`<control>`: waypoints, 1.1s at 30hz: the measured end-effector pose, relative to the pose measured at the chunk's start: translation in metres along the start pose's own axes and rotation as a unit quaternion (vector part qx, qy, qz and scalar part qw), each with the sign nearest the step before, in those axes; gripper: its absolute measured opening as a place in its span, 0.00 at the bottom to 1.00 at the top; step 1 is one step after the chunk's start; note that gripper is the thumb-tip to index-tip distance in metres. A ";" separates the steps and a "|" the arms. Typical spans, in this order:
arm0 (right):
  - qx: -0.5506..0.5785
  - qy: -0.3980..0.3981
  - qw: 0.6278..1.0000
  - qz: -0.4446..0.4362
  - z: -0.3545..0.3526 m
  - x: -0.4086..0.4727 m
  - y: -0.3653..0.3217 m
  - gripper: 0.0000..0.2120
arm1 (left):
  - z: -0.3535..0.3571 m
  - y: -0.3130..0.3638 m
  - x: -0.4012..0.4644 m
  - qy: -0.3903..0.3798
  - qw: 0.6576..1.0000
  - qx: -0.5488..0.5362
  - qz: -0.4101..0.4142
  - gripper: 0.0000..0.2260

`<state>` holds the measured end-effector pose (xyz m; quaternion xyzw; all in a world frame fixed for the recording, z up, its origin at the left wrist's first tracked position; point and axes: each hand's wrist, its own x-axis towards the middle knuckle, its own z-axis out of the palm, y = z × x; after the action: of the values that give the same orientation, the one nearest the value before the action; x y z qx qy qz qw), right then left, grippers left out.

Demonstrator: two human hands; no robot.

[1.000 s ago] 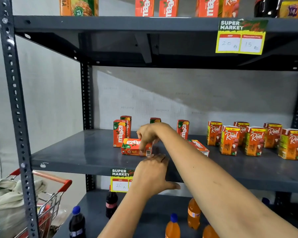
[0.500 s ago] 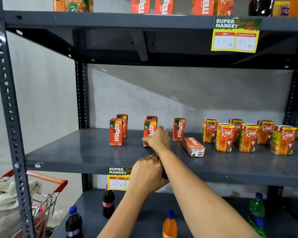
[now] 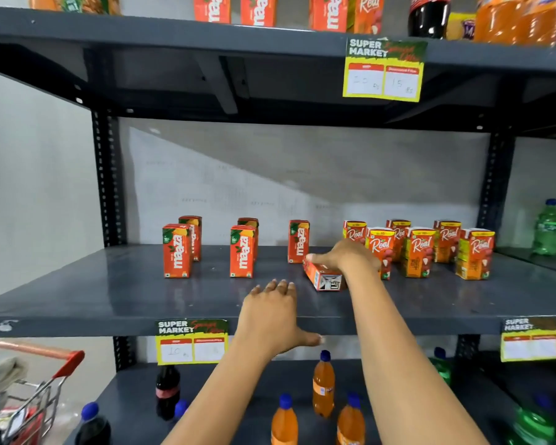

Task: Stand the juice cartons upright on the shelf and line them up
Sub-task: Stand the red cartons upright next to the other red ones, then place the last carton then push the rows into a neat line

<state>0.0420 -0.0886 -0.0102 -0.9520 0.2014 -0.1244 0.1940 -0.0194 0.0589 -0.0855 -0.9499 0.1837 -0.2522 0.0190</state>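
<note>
On the grey middle shelf (image 3: 109, 293) several red Maaza cartons stand upright: a left pair (image 3: 177, 251), a middle pair (image 3: 243, 251) and a single one (image 3: 298, 241). One Maaza carton (image 3: 324, 277) lies on its side right of them. My right hand (image 3: 345, 256) rests on top of this lying carton, fingers wrapped over it. My left hand (image 3: 275, 316) lies flat on the shelf's front edge with fingers apart and holds nothing. Several orange Real cartons (image 3: 419, 252) stand upright at the right.
Price tags (image 3: 191, 342) hang from the shelf edges. Orange and dark drink bottles (image 3: 323, 385) stand on the lower shelf. More cartons and bottles fill the top shelf (image 3: 270, 30). A red-handled shopping cart (image 3: 39, 390) stands at the lower left. Green bottles (image 3: 548, 229) stand at the far right.
My right hand stood one Maaza carton upright in the middle, let it go, and moved right onto the lying carton. My left hand stayed at the shelf edge.
</note>
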 end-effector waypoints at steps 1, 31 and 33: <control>0.001 -0.055 0.998 -0.010 0.000 0.004 0.001 0.37 | 0.000 0.007 0.004 -0.011 1.000 -0.004 0.009 0.45; 0.777 -0.317 0.524 -0.147 0.019 0.005 0.027 0.22 | 0.007 0.016 0.002 0.023 1.000 -0.013 -0.014 0.38; 0.771 -0.304 0.536 -0.161 0.019 0.005 0.027 0.29 | 0.007 0.016 0.002 0.022 1.000 -0.011 -0.016 0.38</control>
<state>0.0435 -0.1078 -0.0376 -0.4312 -0.2004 0.0367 0.8789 -0.0202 0.0428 -0.0927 -0.9471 0.1718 -0.2712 0.0007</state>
